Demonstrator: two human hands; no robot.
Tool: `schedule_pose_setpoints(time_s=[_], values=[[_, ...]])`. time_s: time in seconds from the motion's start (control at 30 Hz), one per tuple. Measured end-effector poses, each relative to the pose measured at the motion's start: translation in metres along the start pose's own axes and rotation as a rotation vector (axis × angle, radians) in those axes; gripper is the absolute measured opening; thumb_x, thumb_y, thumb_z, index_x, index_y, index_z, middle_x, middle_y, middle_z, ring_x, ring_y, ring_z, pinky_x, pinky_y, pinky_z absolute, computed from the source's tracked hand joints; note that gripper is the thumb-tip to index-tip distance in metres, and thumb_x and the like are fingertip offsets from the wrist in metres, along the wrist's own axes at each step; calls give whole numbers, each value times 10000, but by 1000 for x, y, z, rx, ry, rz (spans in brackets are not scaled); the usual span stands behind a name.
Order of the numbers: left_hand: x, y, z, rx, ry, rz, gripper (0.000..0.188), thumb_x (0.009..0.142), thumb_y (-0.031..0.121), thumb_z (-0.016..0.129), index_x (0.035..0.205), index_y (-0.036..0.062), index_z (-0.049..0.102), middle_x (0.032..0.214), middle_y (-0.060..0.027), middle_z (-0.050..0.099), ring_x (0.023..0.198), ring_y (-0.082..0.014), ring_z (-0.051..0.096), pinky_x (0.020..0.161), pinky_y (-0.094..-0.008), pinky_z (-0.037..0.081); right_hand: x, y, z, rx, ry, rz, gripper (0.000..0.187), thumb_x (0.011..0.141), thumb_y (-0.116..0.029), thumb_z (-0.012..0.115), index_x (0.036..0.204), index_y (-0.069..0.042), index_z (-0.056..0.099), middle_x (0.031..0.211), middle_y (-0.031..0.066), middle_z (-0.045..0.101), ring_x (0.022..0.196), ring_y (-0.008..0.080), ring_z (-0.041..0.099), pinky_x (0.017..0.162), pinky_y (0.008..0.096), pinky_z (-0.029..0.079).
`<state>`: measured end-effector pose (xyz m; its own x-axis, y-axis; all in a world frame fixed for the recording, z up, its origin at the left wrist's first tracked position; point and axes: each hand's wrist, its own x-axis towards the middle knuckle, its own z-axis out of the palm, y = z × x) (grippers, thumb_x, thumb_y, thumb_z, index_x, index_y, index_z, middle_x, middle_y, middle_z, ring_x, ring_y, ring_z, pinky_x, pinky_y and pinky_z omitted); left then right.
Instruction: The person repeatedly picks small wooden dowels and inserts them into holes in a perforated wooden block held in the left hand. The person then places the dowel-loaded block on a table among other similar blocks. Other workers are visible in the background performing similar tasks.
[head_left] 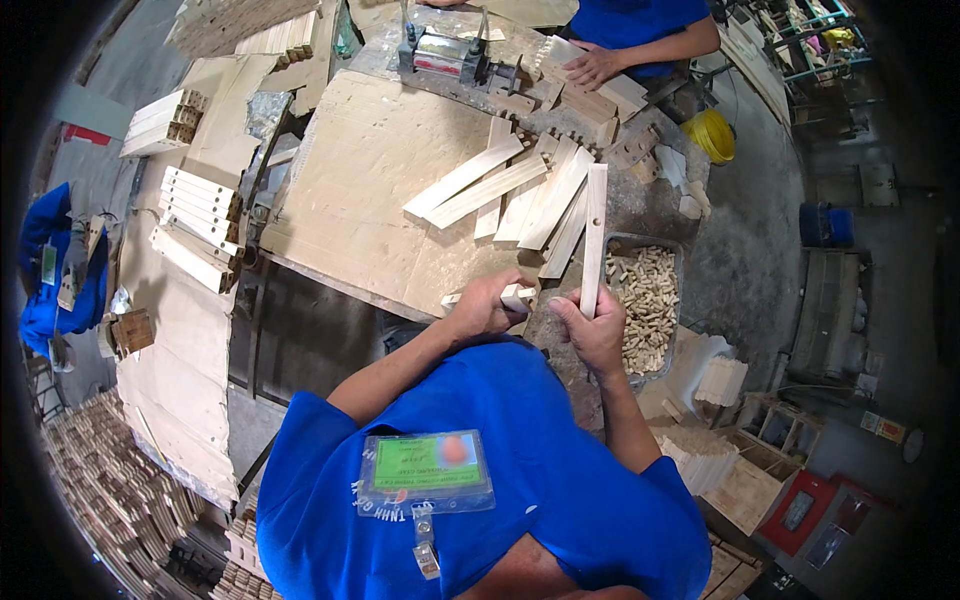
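Note:
My right hand (597, 332) is closed round the lower end of a narrow pale wooden slat (595, 225). The slat points away from me and has small round holes along its face. My left hand (487, 305), also closed, grips a pale wooden piece (517, 296) whose ends stick out on both sides of the fist; its full shape is hidden. Just beyond both hands lies a loose fan of flat wooden boards (520, 195), some with dowels at their far ends. Close by my right hand stands a clear bin (681, 290) filled with short wooden dowels (645, 315).
Cardboard (340, 170) covers the worktable, with a metal clamping device (440, 55) at its far edge. Across from me a co-worker's hand (592, 65) rests on boards. Stacked wooden bars (195, 215) lie on the left table. A yellow bucket (708, 135) stands at the right.

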<state>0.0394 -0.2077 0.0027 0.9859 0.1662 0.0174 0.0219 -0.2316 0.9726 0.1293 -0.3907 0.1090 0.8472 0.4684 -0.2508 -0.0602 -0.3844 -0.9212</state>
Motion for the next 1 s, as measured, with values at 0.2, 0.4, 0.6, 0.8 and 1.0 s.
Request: schedule_pose_setpoints(time_s=[0.2, 0.4, 0.6, 0.8, 1.0], values=[[0, 3, -1, -44, 80, 43, 489, 780, 141, 925, 1216, 125, 704, 1076, -145, 775, 992, -369, 768, 851, -420, 611, -1, 8, -3, -133, -101, -108, 161, 948, -107, 844, 1021, -22, 728, 827, 28, 702, 680, 94, 635, 612, 287, 517], [0, 4, 2, -68, 103, 95, 469, 800, 153, 917, 1218, 117, 708, 1098, -151, 776, 999, -381, 764, 857, -435, 611, 4, -21, 2, -358, -186, -405, 134, 919, -46, 795, 1017, 21, 733, 933, 119, 716, 791, 232, 689, 720, 374, 543], [-2, -4, 6, 13, 124, 114, 304, 804, 140, 887, 1080, 113, 763, 1010, -163, 775, 945, -370, 761, 839, -433, 595, 11, -32, 1, -518, -263, -499, 135, 894, -50, 768, 974, 21, 685, 866, 179, 648, 771, 367, 679, 693, 451, 530], [-3, -14, 8, 9, 73, 126, 423, 801, 193, 908, 1176, 125, 725, 1099, -177, 779, 1015, -428, 752, 854, -481, 608, 18, -32, 1, -612, -343, -566, 187, 898, -46, 739, 945, 11, 567, 847, 218, 595, 796, 469, 648, 699, 537, 516], [-5, -18, 8, -57, 100, 168, 450, 802, 165, 899, 1206, 103, 714, 1080, -202, 775, 1004, -426, 759, 851, -472, 608, 14, -30, 7, -596, -327, -563, 202, 902, -51, 741, 937, 11, 551, 843, 233, 599, 793, 488, 651, 701, 546, 519]])
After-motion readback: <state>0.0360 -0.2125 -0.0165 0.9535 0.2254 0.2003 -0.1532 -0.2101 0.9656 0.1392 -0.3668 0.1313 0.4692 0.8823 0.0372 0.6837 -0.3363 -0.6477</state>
